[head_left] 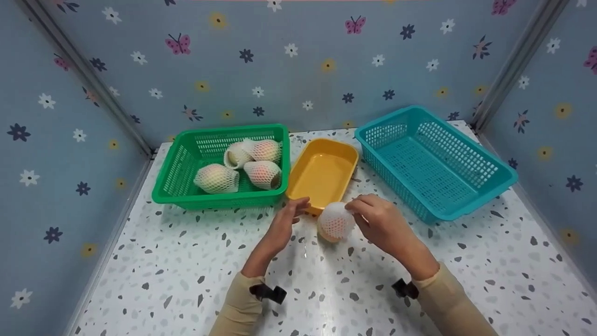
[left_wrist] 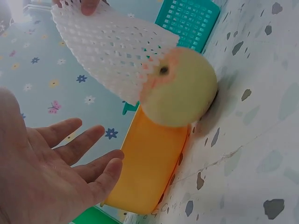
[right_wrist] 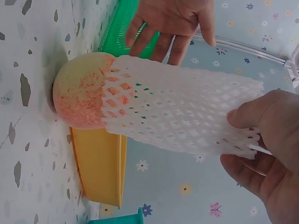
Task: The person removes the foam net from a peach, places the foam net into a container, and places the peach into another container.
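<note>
A round yellow-and-red fruit (left_wrist: 187, 88), peach-like, stands on the speckled tabletop just in front of the yellow tray. A white foam net sleeve (right_wrist: 182, 105) covers only its upper part and stretches up off it. My right hand (head_left: 380, 225) pinches the sleeve's free end between thumb and fingers, as the right wrist view shows. On the other side, my left hand (head_left: 281, 228) is held with fingers spread, apart from the fruit and holding nothing. The yellow tray (head_left: 322, 179) lies behind the fruit with nothing in it.
At the back left, a green basket (head_left: 221, 203) holds several fruits in white foam nets (head_left: 217, 178). A teal basket (head_left: 429, 163) stands at the back right with its bare bottom showing. Flower-patterned walls (head_left: 280, 60) enclose the tabletop (head_left: 186, 280) at the back and sides.
</note>
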Action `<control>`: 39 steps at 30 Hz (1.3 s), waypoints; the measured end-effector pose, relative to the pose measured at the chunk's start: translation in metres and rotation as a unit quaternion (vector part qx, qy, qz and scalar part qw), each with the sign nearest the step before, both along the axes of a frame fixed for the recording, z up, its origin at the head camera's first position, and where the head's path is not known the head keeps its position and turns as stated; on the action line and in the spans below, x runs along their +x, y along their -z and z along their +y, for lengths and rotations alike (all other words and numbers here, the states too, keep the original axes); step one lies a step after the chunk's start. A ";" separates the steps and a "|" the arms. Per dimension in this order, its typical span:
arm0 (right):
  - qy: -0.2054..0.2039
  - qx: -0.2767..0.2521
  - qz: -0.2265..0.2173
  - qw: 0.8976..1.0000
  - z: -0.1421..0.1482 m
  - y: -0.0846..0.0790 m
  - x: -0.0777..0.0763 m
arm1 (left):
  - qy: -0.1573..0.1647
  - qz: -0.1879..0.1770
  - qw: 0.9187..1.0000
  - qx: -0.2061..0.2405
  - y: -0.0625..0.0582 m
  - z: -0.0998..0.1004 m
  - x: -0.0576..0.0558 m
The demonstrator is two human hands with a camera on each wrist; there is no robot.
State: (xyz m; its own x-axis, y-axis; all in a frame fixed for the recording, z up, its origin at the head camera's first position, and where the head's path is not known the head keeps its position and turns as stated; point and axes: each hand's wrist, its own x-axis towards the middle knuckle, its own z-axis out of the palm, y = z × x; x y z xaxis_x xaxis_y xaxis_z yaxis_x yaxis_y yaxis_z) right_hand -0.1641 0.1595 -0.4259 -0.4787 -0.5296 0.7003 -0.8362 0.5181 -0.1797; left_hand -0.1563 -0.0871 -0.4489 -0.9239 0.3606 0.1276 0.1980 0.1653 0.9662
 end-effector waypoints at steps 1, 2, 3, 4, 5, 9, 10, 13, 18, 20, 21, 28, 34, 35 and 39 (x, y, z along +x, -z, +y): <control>-0.002 -0.003 0.000 1.000 0.000 -0.002 0.001 | 0.003 -0.002 1.000 0.002 0.000 0.000 0.000; -0.004 -0.005 0.000 1.000 0.001 -0.003 0.002 | 0.005 -0.005 1.000 0.004 0.000 0.000 0.000; -0.005 -0.008 0.000 1.000 0.001 -0.005 0.003 | 0.007 -0.005 1.000 0.004 0.001 0.000 0.000; -0.005 -0.010 0.001 1.000 0.001 -0.006 0.003 | 0.009 -0.006 1.000 0.005 0.001 0.000 0.000; -0.005 -0.012 0.003 1.000 0.001 -0.008 0.004 | 0.010 -0.007 1.000 0.007 0.001 0.000 0.000; -0.004 -0.021 0.015 1.000 0.002 -0.014 0.005 | 0.007 -0.008 1.000 0.003 0.001 0.000 0.000; -0.004 -0.021 0.017 1.000 0.003 -0.015 0.005 | 0.005 -0.010 1.000 0.003 0.001 0.000 0.000; 0.000 -0.022 0.017 1.000 0.004 -0.018 0.005 | -0.002 -0.014 1.000 0.001 -0.001 -0.001 -0.001; 0.014 -0.023 0.000 1.000 0.010 -0.021 0.003 | -0.003 -0.026 1.000 -0.004 -0.003 -0.001 -0.003; 0.021 -0.020 -0.006 1.000 0.012 -0.021 0.002 | -0.007 -0.031 0.999 -0.005 0.005 -0.001 -0.006; 0.021 -0.020 -0.007 1.000 0.012 -0.021 0.002 | -0.009 -0.033 0.999 -0.006 0.009 -0.002 -0.008; 0.031 -0.065 -0.003 0.997 0.012 -0.014 -0.007 | -0.004 -0.035 0.999 0.001 0.014 -0.003 -0.007; 0.057 -0.141 -0.009 0.988 0.007 -0.005 -0.016 | 0.006 -0.031 1.000 -0.002 0.001 -0.001 0.002; 0.061 -0.156 -0.013 0.986 0.006 -0.003 -0.017 | 0.007 -0.028 1.000 -0.002 0.001 -0.001 0.002; 0.099 -0.208 -0.054 0.972 0.001 0.001 -0.024 | 0.012 -0.024 1.000 0.004 0.004 -0.001 -0.001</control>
State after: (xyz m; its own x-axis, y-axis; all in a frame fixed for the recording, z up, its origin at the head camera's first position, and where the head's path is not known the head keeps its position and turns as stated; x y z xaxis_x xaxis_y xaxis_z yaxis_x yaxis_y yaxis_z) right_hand -0.1885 0.1610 -0.4265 -0.6245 -0.1013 0.7744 -0.6923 0.5309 -0.4888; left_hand -0.1573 -0.0877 -0.4533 -0.9201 0.3820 0.0869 0.1558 0.1535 0.9758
